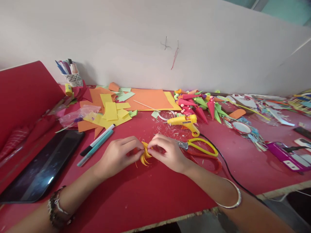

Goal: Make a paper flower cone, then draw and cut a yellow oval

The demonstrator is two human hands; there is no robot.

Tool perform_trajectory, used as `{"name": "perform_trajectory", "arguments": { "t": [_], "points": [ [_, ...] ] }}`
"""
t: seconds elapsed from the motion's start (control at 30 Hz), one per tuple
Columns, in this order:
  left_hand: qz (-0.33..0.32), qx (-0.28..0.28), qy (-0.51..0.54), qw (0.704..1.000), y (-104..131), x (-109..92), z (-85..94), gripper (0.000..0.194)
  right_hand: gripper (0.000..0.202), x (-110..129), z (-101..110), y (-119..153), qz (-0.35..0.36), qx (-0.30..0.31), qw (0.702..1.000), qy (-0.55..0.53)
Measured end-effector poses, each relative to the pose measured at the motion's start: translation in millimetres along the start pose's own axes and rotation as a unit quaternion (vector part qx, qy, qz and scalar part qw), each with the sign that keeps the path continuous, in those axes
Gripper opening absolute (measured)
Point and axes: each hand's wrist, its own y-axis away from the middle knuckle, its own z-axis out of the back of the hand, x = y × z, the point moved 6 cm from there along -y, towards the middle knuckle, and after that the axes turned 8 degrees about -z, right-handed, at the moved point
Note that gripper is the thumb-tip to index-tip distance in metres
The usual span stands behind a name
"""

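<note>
Between my two hands is a small yellow-orange paper piece [145,158] with curled strips, just above the red table. My left hand [119,153] pinches its left side between thumb and fingertips. From the other side, my right hand [168,152] pinches its upper right part, thumb against bent fingers. Scissors [202,148] with yellow and red handles lie beside my right hand, their blades partly hidden behind it. Just beyond that hand rests a yellow glue gun [183,121], its black cord running toward the table's front edge.
Two markers [97,144] and a black tablet [41,165] lie to the left. Yellow and orange paper scraps [111,111] spread behind, near a pen cup [71,76]. Coloured paper cones [199,105] are heaped at the back. A purple power strip [288,157] sits at right.
</note>
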Motion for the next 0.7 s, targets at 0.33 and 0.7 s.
{"name": "perform_trajectory", "arguments": {
  "t": [0.33,0.7],
  "points": [
    [0.033,0.059,0.071,0.995,0.4,6.0,-8.5,0.007,0.007,2.4,-4.1,-1.4,-0.001,0.039,0.999,0.022],
    [-0.017,0.056,0.073,0.996,-0.5,4.7,-11.9,0.011,0.006,1.4,-4.7,-0.9,-0.018,0.048,0.999,0.011]
  ]
}}
